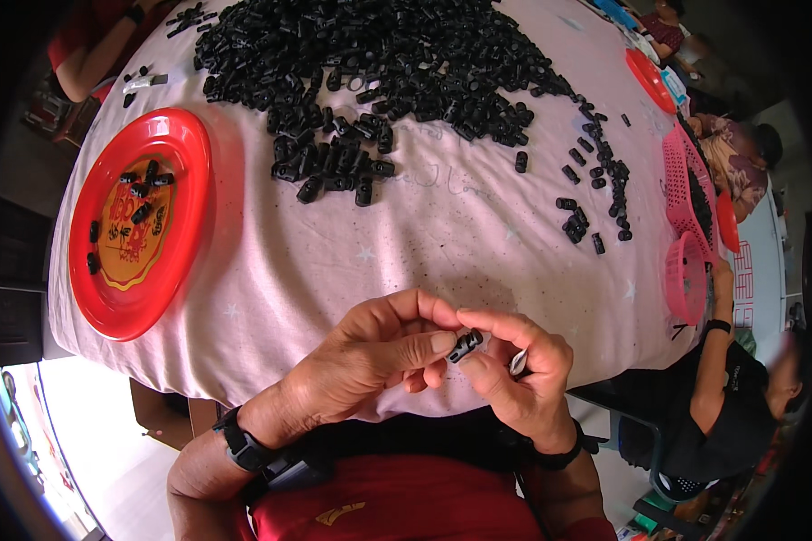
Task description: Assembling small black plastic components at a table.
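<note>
Fingers of both hands met over one small black plastic piece [465,345], which we saw low in the view, just at the near edge of the table [442,234]. Our left hand [370,361] pinched it from nine o'clock with thumb and forefinger, and our right hand [519,374] gripped it from three o'clock, with a thin pale object [518,362] tucked against its palm; what that object was, we could not tell. Both wrists wore dark bands. At twelve o'clock from the hands lay a big heap of black pieces [379,63] on the pink cloth, with a loose trail of black parts [595,194] running down toward two o'clock. At ten o'clock sat a red plate [140,221] with a yellow centre, holding a few more black pieces. Pink baskets [690,225] stood at the table's edge near three o'clock, close to another person [740,397] in dark clothes seated at four o'clock. Someone's red sleeve [86,41] showed at the far corner near eleven o'clock.
</note>
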Demonstrator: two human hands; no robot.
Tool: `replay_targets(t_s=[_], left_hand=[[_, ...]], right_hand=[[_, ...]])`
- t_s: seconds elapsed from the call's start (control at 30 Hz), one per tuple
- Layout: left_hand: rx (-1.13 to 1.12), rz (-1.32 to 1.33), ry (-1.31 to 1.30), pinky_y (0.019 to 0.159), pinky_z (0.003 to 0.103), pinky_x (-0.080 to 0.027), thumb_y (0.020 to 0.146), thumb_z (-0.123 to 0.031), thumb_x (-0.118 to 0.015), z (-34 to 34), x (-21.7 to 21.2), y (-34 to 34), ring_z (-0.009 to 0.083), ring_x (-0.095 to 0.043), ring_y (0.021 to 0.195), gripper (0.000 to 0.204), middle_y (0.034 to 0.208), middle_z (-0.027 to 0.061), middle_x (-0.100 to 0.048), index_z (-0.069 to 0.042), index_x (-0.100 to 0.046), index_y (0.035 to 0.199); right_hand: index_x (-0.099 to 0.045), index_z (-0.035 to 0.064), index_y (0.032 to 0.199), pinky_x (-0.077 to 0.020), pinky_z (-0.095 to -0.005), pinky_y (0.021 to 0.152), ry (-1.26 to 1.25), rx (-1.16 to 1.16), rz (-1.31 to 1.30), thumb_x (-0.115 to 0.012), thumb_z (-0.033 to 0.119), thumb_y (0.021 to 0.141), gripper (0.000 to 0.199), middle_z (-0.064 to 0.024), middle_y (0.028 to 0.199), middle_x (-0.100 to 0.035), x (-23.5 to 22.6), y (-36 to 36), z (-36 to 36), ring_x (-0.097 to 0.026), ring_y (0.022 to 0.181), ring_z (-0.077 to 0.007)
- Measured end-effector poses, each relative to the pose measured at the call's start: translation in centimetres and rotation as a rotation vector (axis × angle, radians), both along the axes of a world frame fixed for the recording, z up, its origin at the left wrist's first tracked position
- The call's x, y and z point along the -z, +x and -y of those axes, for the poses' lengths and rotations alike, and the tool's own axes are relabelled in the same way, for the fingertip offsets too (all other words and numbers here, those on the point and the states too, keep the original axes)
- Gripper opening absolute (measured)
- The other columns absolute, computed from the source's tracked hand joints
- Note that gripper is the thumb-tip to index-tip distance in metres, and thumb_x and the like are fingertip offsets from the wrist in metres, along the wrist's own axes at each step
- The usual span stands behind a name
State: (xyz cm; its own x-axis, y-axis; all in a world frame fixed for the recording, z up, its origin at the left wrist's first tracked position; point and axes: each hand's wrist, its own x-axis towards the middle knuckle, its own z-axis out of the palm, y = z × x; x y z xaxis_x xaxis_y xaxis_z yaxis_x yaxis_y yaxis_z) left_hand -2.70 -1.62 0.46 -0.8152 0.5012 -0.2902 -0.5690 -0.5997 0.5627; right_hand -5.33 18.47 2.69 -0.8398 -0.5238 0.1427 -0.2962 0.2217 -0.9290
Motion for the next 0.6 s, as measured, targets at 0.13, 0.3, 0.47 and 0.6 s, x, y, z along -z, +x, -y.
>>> replay_targets(t_s=[0.13,0.3,0.47,0.6], left_hand=[[0.006,-0.024,-0.034,0.06,0.018,-0.045,0.094,-0.016,-0.061,-0.09,0.25,0.08,0.0049,-0.057,0.073,0.028,0.089,0.0008,-0.061,0.0,-0.056,0.116],[0.07,-0.051,-0.066,0.062,0.018,-0.046,0.096,-0.02,-0.058,0.01,0.34,0.24,0.0047,-0.057,0.074,0.032,0.093,0.0002,-0.062,0.001,-0.056,0.12],[0.096,-0.077,-0.082,0.062,0.019,-0.046,0.097,-0.021,-0.057,0.12,0.23,0.15,0.005,-0.058,0.075,0.032,0.095,0.0005,-0.063,0.0,-0.056,0.121],[0.086,-0.051,-0.014,0.061,0.019,-0.047,0.096,-0.02,-0.058,0.17,0.52,0.15,0.006,-0.059,0.075,0.032,0.096,0.0021,-0.063,-0.001,-0.056,0.121]], right_hand=[[-0.062,0.0003,0.116,-0.0498,-0.0193,0.058,-0.036,0.0,-0.069,-0.068,0.004,0.085,0.031,-0.0119,0.102,-0.07,0.07,0.01,0.42,-0.065,0.07,-0.0077],[-0.063,-0.0003,0.115,-0.0531,-0.0222,0.062,-0.001,0.005,-0.027,-0.066,0.004,0.087,0.029,-0.0126,0.093,-0.071,0.01,0.09,0.32,-0.068,0.074,-0.0114],[-0.063,0.0002,0.116,-0.054,-0.0231,0.062,-0.017,0.015,-0.087,-0.064,0.006,0.089,0.028,-0.0126,0.089,-0.071,0.48,0.09,0.29,-0.069,0.074,-0.0139],[-0.062,0.0005,0.118,-0.0535,-0.0231,0.062,-0.03,0.023,-0.04,-0.066,0.007,0.088,0.031,-0.0124,0.088,-0.071,0.28,0.39,0.75,-0.069,0.075,-0.0139]])
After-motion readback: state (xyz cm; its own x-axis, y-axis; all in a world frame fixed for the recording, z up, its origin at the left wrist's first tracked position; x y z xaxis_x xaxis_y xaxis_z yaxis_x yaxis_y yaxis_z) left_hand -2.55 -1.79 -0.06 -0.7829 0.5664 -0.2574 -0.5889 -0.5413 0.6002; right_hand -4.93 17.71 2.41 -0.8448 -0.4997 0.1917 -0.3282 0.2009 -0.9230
